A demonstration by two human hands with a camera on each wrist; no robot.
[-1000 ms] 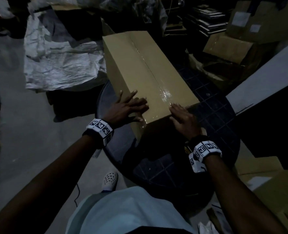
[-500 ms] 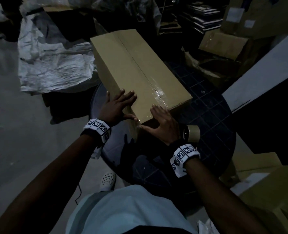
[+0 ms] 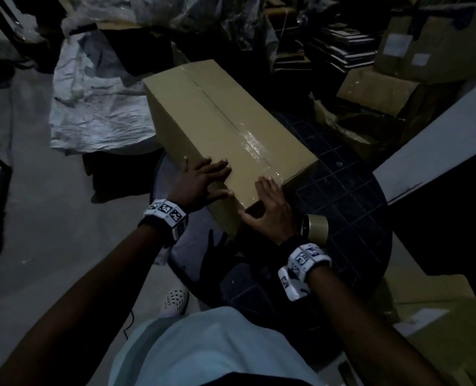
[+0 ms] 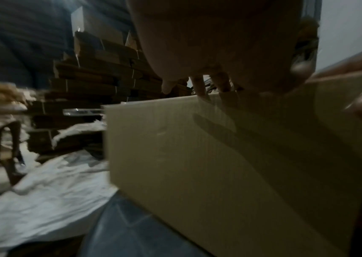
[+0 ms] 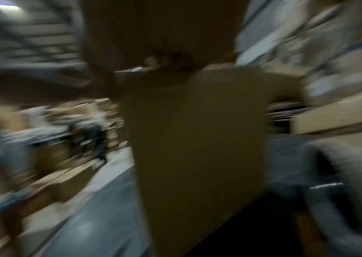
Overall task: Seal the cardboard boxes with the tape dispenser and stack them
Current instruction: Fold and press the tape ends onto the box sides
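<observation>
My left hand (image 3: 200, 183) lies flat on the near end of the cardboard box (image 3: 217, 126), fingers straight and spread over the top face, thumb (image 3: 220, 195) running along the near top edge. It presses and grasps nothing. From the left wrist, my fingers (image 4: 199, 87) reach over the top edge of the box (image 4: 230, 165) and their shadow falls down its side.

My right hand (image 3: 270, 210) is at the same near end, on the corner toward my right. Its fingers are straight and point up onto the top face, and the thumb (image 3: 248, 217) stretches left across the shadowed end face below the edge. It is released, laid against the box rather than wrapped round it. The right wrist view is badly smeared; I can make out only the box's end face (image 5: 197, 139) just in front of the palm.

The box stands on a round dark table (image 3: 342, 196) with a grid pattern, its long side running away from me and to the left, the far end jutting past the table's rim. 1 strip of clear tape (image 3: 252, 143) runs along the top seam, glossy and wrinkled near my right fingers.

A roll of tape (image 3: 314, 227) sits on the table just to the right of my right wrist, touching neither hand. Crumpled white sheeting (image 3: 92, 112) lies on the floor past my left hand, and more cardboard boxes (image 3: 426, 51) are piled at the far right.
</observation>
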